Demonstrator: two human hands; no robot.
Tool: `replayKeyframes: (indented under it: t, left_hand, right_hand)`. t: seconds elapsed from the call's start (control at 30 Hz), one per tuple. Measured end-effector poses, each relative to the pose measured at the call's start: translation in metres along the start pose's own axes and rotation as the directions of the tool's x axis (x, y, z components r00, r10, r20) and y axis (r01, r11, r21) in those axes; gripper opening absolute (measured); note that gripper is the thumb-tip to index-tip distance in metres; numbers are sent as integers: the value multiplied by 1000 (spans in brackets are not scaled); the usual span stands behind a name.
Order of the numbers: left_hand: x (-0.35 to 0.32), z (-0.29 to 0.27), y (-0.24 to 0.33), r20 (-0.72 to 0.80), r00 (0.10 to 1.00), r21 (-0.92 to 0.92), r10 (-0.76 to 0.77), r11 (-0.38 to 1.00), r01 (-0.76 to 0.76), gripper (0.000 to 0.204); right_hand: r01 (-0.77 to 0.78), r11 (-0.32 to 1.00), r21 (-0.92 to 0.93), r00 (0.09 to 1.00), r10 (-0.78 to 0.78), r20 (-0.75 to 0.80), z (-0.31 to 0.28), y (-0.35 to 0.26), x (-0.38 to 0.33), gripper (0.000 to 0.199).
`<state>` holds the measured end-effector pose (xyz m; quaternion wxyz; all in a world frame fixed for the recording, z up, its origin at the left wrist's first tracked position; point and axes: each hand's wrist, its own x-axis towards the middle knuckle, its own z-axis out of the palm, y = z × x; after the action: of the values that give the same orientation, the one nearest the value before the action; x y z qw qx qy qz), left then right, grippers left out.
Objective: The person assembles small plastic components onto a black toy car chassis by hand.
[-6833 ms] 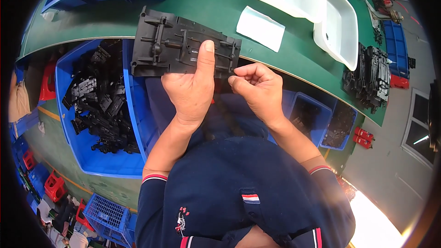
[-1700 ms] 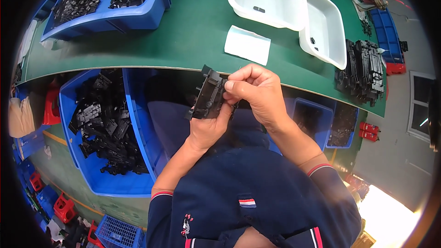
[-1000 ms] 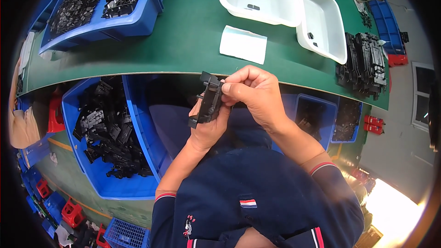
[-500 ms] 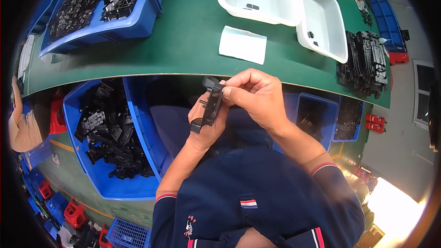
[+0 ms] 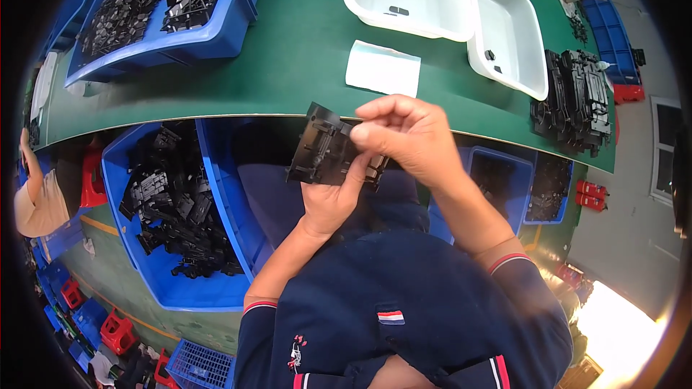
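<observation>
L hand [image 5: 328,202] cradles black part [image 5: 324,155] from below, fingers curled – steadies it; R hand [image 5: 407,137] fingertips pinched shut on its right edge.

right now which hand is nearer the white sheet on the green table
Right. The right hand is just below the white sheet; the left hand is lower, under the black plastic part.
</observation>
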<state>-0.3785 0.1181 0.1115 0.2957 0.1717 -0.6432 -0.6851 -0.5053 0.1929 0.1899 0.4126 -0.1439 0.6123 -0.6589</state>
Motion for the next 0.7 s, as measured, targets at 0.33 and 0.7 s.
replayKeyframes:
  t: [0.33, 0.7]
  left_hand:
    - [0, -10, 7, 1, 998, -6, 60, 998, -60, 26]
    - [-4, -16, 20, -13, 986, -188, -168, 969, 162, 24]
  right_hand:
    - [183, 470, -863, 865, -494, -86, -87, -79, 102, 29]
    - [15, 19, -1000, 999, -31, 15, -82, -80, 159, 15]
